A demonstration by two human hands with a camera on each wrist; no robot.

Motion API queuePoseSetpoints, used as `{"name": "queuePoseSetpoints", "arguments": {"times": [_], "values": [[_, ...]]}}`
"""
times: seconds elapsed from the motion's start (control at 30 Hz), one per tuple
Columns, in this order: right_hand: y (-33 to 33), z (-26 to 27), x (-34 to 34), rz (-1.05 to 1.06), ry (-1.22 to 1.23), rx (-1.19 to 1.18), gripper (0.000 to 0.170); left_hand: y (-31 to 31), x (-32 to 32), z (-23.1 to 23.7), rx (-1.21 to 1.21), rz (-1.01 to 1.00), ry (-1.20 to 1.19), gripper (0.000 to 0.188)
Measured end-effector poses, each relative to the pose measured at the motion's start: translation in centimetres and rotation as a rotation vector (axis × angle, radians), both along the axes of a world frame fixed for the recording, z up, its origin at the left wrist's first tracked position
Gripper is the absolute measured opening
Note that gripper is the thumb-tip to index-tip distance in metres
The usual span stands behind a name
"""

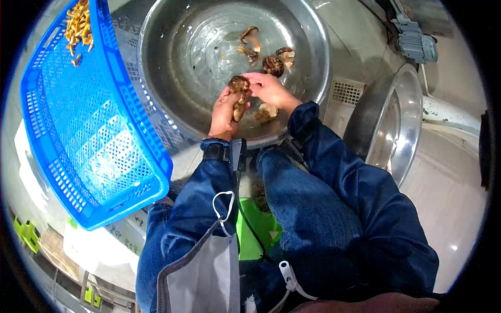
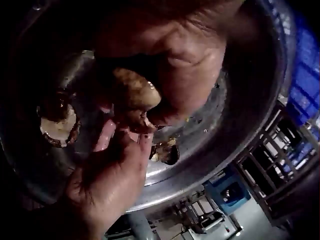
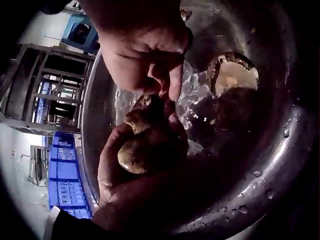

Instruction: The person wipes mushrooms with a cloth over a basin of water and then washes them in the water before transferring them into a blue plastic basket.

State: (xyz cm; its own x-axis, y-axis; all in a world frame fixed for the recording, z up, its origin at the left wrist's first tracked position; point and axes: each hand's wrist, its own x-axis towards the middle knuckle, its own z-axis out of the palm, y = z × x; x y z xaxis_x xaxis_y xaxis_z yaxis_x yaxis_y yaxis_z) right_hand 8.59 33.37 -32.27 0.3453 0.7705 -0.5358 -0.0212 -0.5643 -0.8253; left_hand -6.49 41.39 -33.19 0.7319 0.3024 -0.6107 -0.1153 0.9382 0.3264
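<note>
A brown mushroom (image 1: 239,107) with a dark cap is held over the metal basin (image 1: 326,57). My left hand (image 1: 223,113) grips it along the stem, fingers curled round it. From the other side, my right hand (image 1: 271,89) pinches the cap end. In the left wrist view, the mushroom (image 2: 137,92) lies between the left hand (image 2: 175,60) and the right hand (image 2: 112,175). The right wrist view has the mushroom (image 3: 142,152) in the left hand (image 3: 112,185), with fingertips of the right hand (image 3: 142,57) at its upper part, partly in shadow.
Shallow water lies in the basin, with a dark round mushroom (image 1: 273,65) and several mushroom pieces, one (image 1: 266,112) near the front rim. A blue basket (image 1: 112,130) at left holds small orange mushrooms (image 1: 78,26). Another metal basin (image 1: 412,125) leans at right.
</note>
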Motion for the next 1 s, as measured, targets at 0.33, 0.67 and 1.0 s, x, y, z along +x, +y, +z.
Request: {"name": "queuePoseSetpoints", "arguments": {"times": [0.33, 0.67, 1.0], "values": [[0.0, 1.1, -0.4, 0.068, -0.102, 0.055, 0.043, 0.1, 0.1, -0.7, -0.069, 0.012, 0.083, 0.031], [0.5, -0.2, -0.5, -0.134, 0.041, -0.135, 0.033, -0.3, -0.2, -1.9, 0.069, -0.033, 0.064, 0.030], [-0.3, -3.7, -0.6, -0.064, -0.297, -0.015, 0.027, -0.3, -0.1, -1.4, -0.174, -0.055, 0.159, 0.032]]}}
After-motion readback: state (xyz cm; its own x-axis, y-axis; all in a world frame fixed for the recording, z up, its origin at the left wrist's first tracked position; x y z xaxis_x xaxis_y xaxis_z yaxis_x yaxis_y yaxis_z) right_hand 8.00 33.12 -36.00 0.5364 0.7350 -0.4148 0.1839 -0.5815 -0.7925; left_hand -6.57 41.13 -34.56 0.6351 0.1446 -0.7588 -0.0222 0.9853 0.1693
